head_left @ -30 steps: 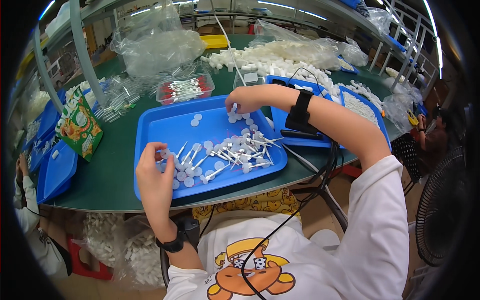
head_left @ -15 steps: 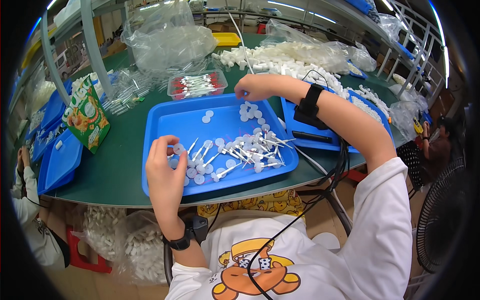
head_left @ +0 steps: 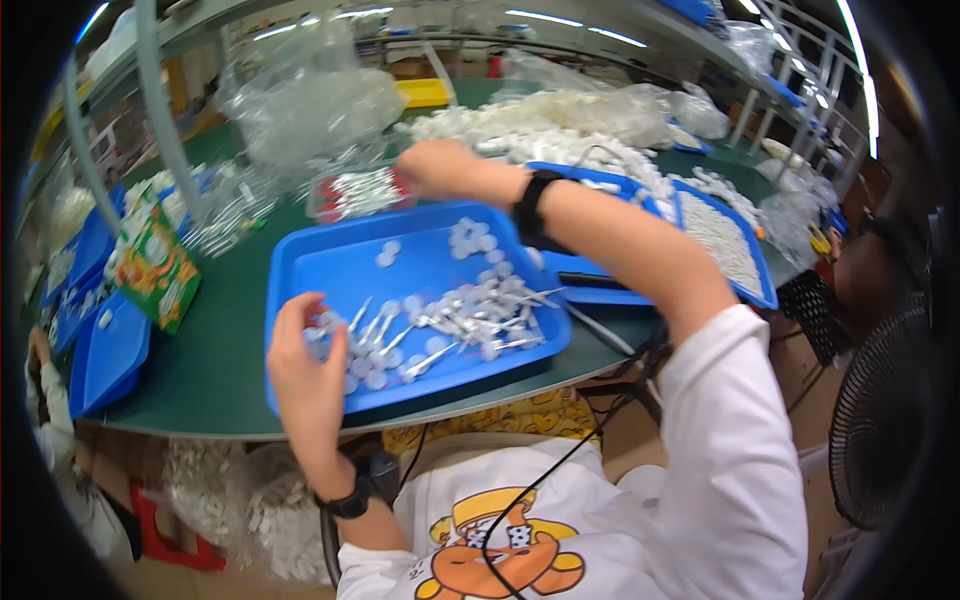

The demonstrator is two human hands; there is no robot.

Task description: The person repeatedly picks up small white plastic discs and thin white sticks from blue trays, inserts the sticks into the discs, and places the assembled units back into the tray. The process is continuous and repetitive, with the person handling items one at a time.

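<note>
A glossy blue plastic tray (head_left: 330, 265) at frame centre holds small white plastic pieces (head_left: 455, 325). The left hand (head_left: 305, 365) pinches some at its lower-left edge; the right hand (head_left: 435, 168), blurred, grip unclear, reaches beyond it toward a small clear container (head_left: 355, 192).

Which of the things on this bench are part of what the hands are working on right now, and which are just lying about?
In use:
- blue tray
- small white plastic parts in it
- clear box with red rim, by the right hand
- left hand at the tray's near-left pile

Lying about:
- green snack bag
- clear plastic bags
- yellow bin
- black fan
</note>
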